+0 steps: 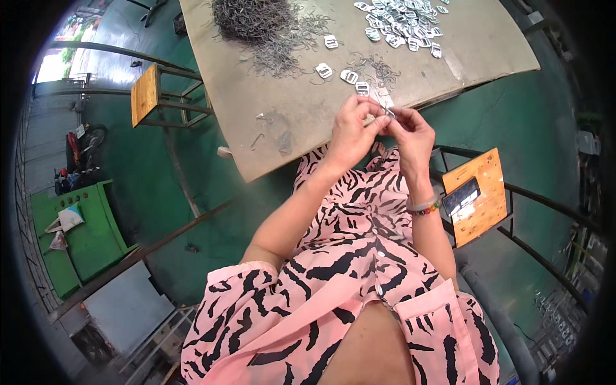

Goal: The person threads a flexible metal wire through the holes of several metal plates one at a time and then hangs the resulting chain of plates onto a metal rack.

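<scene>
Both hands meet at the near edge of the table (224, 83), with fingertips pinched close together. My left hand (353, 128) and my right hand (414, 136) grip a small silvery metal piece (389, 111) between them; fingers cover most of it, so its full shape is hidden. Just beyond the fingertips lie a metal slide buckle (362, 88), another buckle (349, 76) and a small heap of bent wire pieces (383, 72). Two more buckles rest farther off, one of them a white-silver buckle (324, 70).
A big tangled pile of bent wires (256, 25) and a pile of buckles (401, 25) occupy the table's far side. A wooden stool (146, 96) stands left; a phone (462, 196) lies on the right stool (487, 192). A green table (90, 237) is farther left.
</scene>
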